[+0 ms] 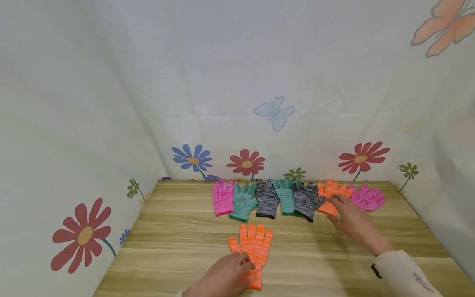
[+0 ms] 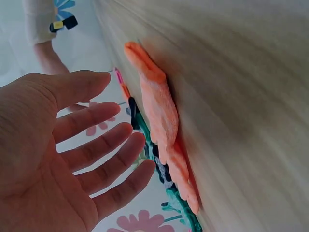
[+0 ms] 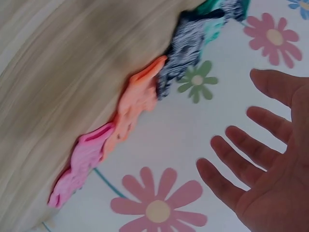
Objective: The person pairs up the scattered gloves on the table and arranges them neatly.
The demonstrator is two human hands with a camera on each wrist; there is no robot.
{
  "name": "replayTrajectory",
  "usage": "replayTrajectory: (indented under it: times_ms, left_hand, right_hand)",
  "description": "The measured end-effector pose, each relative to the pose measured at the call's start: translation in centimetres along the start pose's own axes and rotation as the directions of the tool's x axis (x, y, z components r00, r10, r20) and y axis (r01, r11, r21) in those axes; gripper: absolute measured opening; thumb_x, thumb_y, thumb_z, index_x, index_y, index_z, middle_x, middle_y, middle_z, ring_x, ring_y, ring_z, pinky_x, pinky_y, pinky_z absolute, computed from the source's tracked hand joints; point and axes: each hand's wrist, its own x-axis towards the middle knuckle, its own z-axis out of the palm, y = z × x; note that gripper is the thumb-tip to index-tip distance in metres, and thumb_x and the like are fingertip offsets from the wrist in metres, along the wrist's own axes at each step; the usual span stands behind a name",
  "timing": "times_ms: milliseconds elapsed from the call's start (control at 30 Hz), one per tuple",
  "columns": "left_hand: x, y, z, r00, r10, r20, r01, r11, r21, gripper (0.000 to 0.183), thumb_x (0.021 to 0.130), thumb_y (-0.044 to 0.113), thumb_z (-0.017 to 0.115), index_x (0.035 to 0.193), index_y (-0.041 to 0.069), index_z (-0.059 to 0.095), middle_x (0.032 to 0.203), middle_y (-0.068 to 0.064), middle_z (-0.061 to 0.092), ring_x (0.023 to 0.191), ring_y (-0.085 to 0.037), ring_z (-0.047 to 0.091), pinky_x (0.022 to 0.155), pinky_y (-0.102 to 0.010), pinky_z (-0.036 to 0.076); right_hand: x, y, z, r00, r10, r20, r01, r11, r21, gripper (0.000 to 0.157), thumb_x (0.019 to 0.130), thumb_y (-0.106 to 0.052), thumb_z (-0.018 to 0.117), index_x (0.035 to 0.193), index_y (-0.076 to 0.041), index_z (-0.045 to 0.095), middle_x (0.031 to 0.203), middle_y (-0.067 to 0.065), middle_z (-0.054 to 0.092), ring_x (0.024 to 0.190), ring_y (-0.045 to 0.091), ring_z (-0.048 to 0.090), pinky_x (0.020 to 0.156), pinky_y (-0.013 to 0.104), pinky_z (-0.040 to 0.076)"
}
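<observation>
An orange knitted glove [image 1: 255,243] lies near the front of the wooden table, fingers pointing away. Over its cuff side hovers my left hand [image 1: 226,272]; in the left wrist view its fingers are spread, apart from the glove and holding nothing. At the back right, my right hand [image 1: 350,218] is above a second orange glove [image 1: 329,189] and partly covers it in the head view. The right wrist view shows those fingers loosely extended, with nothing in them. Just right of that glove is a pink glove [image 1: 368,199].
Along the table's back edge the row continues leftward: a dark grey glove [image 1: 307,200], a green glove [image 1: 285,198], another grey glove [image 1: 266,202], another green glove [image 1: 243,203] and a pink glove [image 1: 223,200]. Some overlap. White flower-printed cloth [image 1: 208,82] hangs behind and at the sides.
</observation>
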Motion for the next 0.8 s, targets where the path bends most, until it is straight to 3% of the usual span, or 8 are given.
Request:
replayTrajectory:
  times_ms: [167, 333, 500, 800]
  left_hand:
    - [-0.2, 0.4, 0.2, 0.997, 0.006, 0.077, -0.002, 0.999, -0.049, 0.029, 0.092, 0.030, 0.069, 0.120, 0.025, 0.065, 0.114, 0.009, 0.063, 0.097, -0.006, 0.058, 0.079, -0.023, 0.052]
    - [-0.2, 0.5, 0.6, 0.996, 0.064, 0.066, -0.064, 0.998, -0.009, 0.028, 0.091, 0.026, 0.070, 0.119, 0.026, 0.065, 0.110, 0.010, 0.063, 0.092, -0.004, 0.056, 0.073, -0.018, 0.050]
    - [-0.1, 0.4, 1.0, 0.995, 0.077, 0.065, -0.078, 0.997, 0.013, 0.020, 0.093, 0.023, 0.067, 0.112, 0.027, 0.067, 0.104, 0.011, 0.063, 0.087, -0.002, 0.054, 0.070, -0.016, 0.047]
    - [0.2, 0.4, 1.4, 0.992, 0.083, 0.098, -0.086, 0.996, 0.030, 0.015, 0.093, 0.026, 0.067, 0.107, 0.028, 0.070, 0.095, 0.014, 0.061, 0.081, 0.002, 0.053, 0.066, -0.014, 0.045]
  right_hand:
    - [0.5, 1.6, 0.2, 1.000, 0.010, -0.011, -0.009, 1.000, 0.018, 0.058, 0.086, -0.020, 0.075, 0.137, -0.003, 0.052, 0.134, 0.025, 0.052, 0.103, 0.041, 0.063, 0.075, 0.052, 0.056]
    - [1.2, 3.0, 0.3, 1.000, 0.024, 0.019, -0.025, 0.999, 0.022, 0.058, 0.088, -0.022, 0.073, 0.138, -0.002, 0.051, 0.137, 0.026, 0.050, 0.105, 0.042, 0.063, 0.078, 0.054, 0.055]
    - [2.3, 3.9, 0.7, 0.997, 0.040, 0.066, -0.045, 0.997, 0.066, 0.057, 0.091, -0.022, 0.069, 0.139, 0.000, 0.050, 0.141, 0.029, 0.047, 0.116, 0.049, 0.055, 0.087, 0.059, 0.052]
    - [3.8, 5.7, 1.9, 0.987, 0.062, 0.149, -0.078, 0.992, 0.104, 0.055, 0.092, -0.023, 0.066, 0.138, 0.003, 0.049, 0.140, 0.035, 0.044, 0.118, 0.054, 0.051, 0.090, 0.064, 0.047]
